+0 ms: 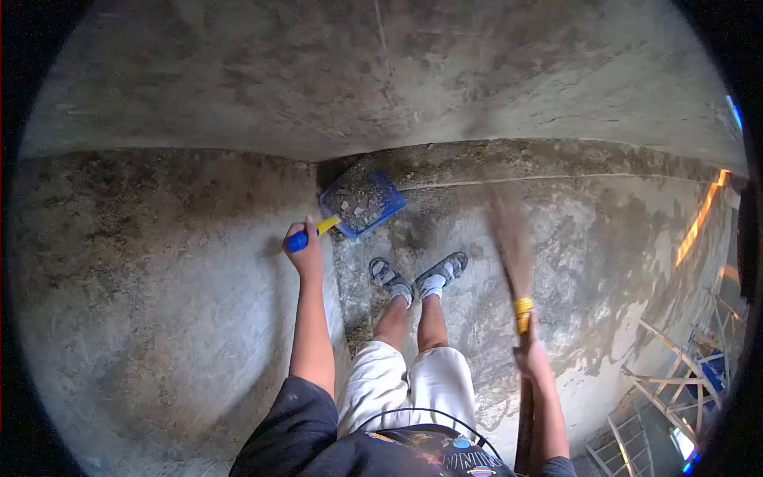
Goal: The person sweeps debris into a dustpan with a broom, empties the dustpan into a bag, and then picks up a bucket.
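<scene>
while hands grip dustpan (363, 203) and broom (511, 242), scaffolding (675, 381) stands right.

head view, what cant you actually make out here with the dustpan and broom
- Broom: the bristles are motion-blurred in the head view, so their tips and where they meet the floor are unclear.
- Dustpan: rubble inside is too small to identify.
- Dustpan handle: the left hand covers most of it.
- Right hand: its grip on the broom shaft is partly hidden by the wrist.
- Scaffolding: cut off by the lens edge.
</scene>
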Demonstrator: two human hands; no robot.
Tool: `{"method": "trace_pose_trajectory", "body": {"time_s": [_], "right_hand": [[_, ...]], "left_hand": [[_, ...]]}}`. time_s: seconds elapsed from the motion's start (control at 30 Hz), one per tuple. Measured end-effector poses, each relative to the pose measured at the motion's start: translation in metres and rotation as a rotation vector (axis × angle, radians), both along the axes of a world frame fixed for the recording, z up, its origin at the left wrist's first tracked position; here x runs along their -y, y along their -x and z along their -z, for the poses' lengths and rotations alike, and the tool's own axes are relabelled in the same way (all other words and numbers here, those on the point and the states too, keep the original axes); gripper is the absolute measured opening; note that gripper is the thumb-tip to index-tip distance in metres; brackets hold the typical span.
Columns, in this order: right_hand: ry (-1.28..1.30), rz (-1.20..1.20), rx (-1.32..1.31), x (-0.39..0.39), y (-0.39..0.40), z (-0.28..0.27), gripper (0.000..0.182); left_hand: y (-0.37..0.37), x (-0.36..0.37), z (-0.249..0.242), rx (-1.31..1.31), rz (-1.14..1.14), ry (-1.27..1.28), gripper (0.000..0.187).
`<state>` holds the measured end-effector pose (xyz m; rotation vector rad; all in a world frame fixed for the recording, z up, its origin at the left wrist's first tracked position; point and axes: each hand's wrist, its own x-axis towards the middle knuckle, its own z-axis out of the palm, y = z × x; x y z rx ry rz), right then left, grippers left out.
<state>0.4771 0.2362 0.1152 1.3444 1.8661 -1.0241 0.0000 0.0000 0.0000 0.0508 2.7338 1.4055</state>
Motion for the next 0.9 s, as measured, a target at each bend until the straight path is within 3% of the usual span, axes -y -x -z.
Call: {"method": "trace_pose_trajectory", "body": {"time_s": [0.1,0.17,0.23,0.3,0.37,0.4,0.43,0.47,0.6,0.67,0.73,0.83,0.9], "right_hand": [[-0.118,0.290,0.020,-0.048,0.011,0.010,0.096],[-0.201,0.365,-0.072,-0.078,0.026,0.052,0.093],[-0.287,0.207,-0.015,-0.098,0.028,0.135,0.091],[-0.061,0.160,0.040,-0.085,0.085,0.150,0.091],[-0.097,-0.129,-0.114,-0.037,0.126,0.170,0.092],[0.021,-0.124,-0.191,-0.010,0.145,0.165,0.093],[0.013,-0.222,-0.110,0.018,0.163,0.150,0.098],[0.197,-0.224,0.018,0.032,0.185,0.118,0.097],[0.229,-0.633,0.002,0.077,0.141,0.091,0.096],[0.275,-0.653,0.038,0.068,0.124,0.050,0.093],[0.114,-0.647,-0.065,0.059,0.094,0.021,0.093],[0.108,-0.551,-0.015,0.042,0.068,-0.035,0.091],[0.177,-0.337,0.162,0.034,0.046,-0.058,0.094]], "left_hand": [[-0.011,0.007,-0.001,-0.035,-0.039,-0.118,0.030],[-0.017,-0.003,-0.005,-0.058,-0.007,-0.027,0.032],[-0.009,-0.019,-0.007,-0.054,-0.021,-0.009,0.033],[0.000,-0.034,-0.004,-0.137,-0.016,-0.053,0.033],[0.006,-0.040,0.006,-0.041,-0.045,0.092,0.033],[0.010,-0.046,0.003,-0.011,-0.023,0.056,0.033],[0.012,-0.051,-0.004,0.021,0.000,0.020,0.034],[0.009,-0.060,-0.018,0.045,-0.033,-0.025,0.032],[0.011,-0.049,-0.001,0.022,0.012,-0.017,0.031],[0.009,-0.043,-0.002,0.038,0.012,0.001,0.030],[0.008,-0.038,-0.002,0.050,0.007,-0.024,0.029],[0.002,-0.030,-0.004,0.113,0.000,-0.103,0.028],[-0.002,-0.025,-0.009,0.155,-0.004,-0.164,0.027]]}}
